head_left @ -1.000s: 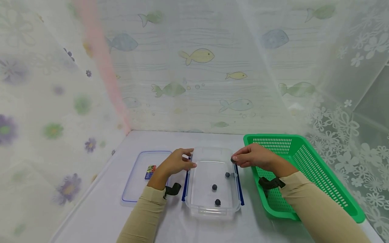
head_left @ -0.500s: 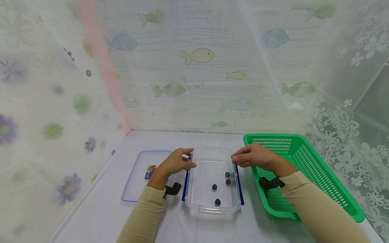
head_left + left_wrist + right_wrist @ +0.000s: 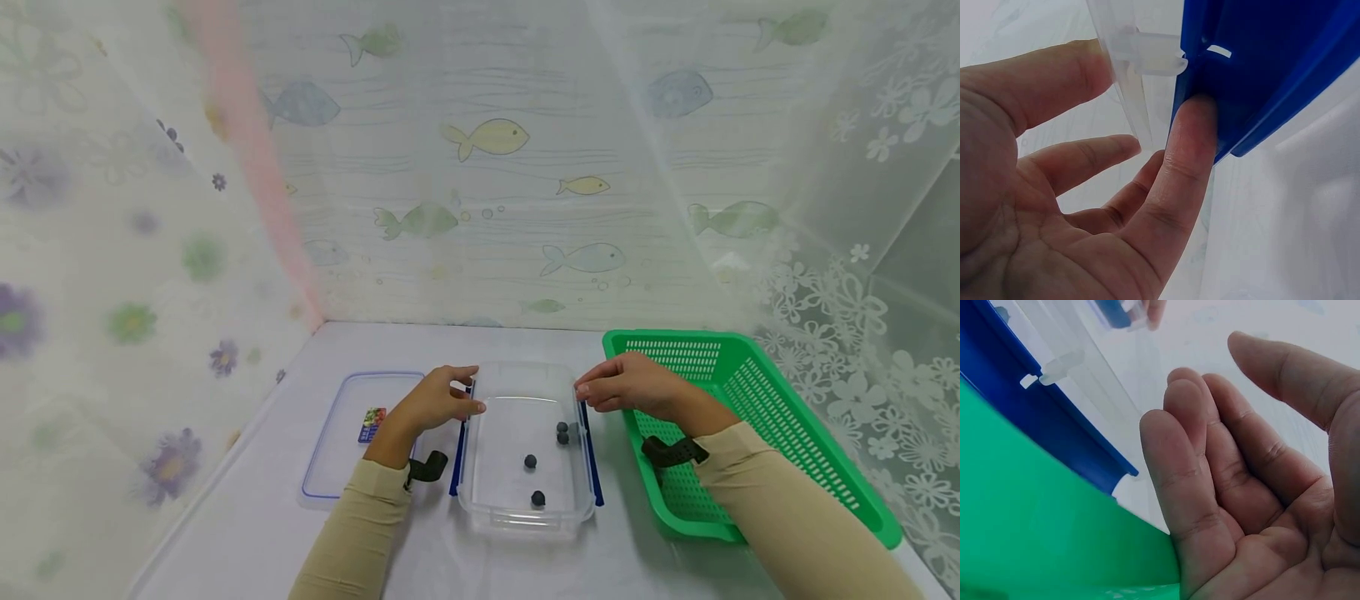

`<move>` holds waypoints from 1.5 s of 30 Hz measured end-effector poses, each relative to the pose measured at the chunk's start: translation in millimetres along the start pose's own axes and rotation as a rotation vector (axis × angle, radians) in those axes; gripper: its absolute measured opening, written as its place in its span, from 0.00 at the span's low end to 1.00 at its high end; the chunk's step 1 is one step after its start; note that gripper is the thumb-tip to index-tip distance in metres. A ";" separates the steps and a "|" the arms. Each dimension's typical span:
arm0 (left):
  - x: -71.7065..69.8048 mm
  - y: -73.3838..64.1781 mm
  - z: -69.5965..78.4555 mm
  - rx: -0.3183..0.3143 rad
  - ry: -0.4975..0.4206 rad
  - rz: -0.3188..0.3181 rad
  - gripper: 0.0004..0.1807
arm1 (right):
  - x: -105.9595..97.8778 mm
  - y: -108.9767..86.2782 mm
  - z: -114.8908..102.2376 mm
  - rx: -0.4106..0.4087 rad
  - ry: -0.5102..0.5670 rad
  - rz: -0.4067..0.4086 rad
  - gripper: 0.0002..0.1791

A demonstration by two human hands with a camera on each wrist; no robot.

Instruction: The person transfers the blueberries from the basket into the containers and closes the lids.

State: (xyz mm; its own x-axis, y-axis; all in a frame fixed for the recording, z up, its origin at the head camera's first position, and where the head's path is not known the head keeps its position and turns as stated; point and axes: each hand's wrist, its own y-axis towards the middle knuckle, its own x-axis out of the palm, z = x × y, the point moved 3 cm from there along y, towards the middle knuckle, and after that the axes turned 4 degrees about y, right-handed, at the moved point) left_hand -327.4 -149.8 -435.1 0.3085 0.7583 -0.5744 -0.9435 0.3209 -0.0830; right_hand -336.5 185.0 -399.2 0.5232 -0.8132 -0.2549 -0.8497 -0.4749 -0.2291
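My left hand (image 3: 438, 396) holds the left side of a clear plastic food box (image 3: 498, 433). In the left wrist view its thumb lies against the clear wall and a finger (image 3: 1191, 144) presses the blue side latch (image 3: 1272, 69). My right hand (image 3: 618, 383) is over the box's right rim; its fingers (image 3: 1172, 450) are loosely bent and hold nothing. Several small dark round berries, like blueberries, lie on the box floor: two close together near the right wall (image 3: 562, 432), one berry (image 3: 530, 462) mid-floor and another berry (image 3: 537, 498) near the front.
A green perforated basket (image 3: 780, 425) stands right of the box, under my right forearm. On the left, a clear lid with a blue seal (image 3: 330, 450) lies flat on the white table (image 3: 247, 508), partly behind my left wrist. A fish-patterned curtain (image 3: 487, 208) hangs behind.
My right hand has let go of a berry it pinched over the right rim. That berry dropped into the box and rolled up beside another. My left hand stays in place.
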 end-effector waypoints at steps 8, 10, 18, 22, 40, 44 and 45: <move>2.3 0.0 0.0 0.003 -0.006 -0.005 0.43 | -1.9 -3.9 -3.9 0.025 0.011 0.008 0.26; 2.4 -0.6 0.3 0.003 0.003 -0.003 0.43 | -3.2 -6.0 -4.9 0.026 0.015 0.004 0.26; 2.7 -0.8 -0.5 -0.002 0.001 0.017 0.42 | -14.6 -17.3 -4.5 0.020 0.033 0.022 0.21; 2.9 -0.4 -0.8 -0.005 0.006 0.017 0.42 | -21.6 -23.6 0.1 0.037 0.047 0.032 0.20; 1.2 -1.7 1.4 -0.011 -0.001 0.003 0.43 | -51.9 -40.4 36.6 0.139 0.041 0.075 0.16; 0.1 -0.6 -0.1 -0.014 0.011 0.008 0.43 | -54.9 -40.1 48.1 0.182 -0.005 0.093 0.20; -0.1 -0.4 -0.7 -0.013 0.014 0.010 0.43 | -55.5 -40.1 50.6 0.188 -0.024 0.093 0.21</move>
State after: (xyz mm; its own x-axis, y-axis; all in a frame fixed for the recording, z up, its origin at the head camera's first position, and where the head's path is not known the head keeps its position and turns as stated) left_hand -327.1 -150.4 -435.5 0.2969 0.7534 -0.5867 -0.9482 0.3054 -0.0877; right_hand -328.1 266.2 -423.4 0.4465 -0.8412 -0.3050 -0.8684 -0.3251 -0.3745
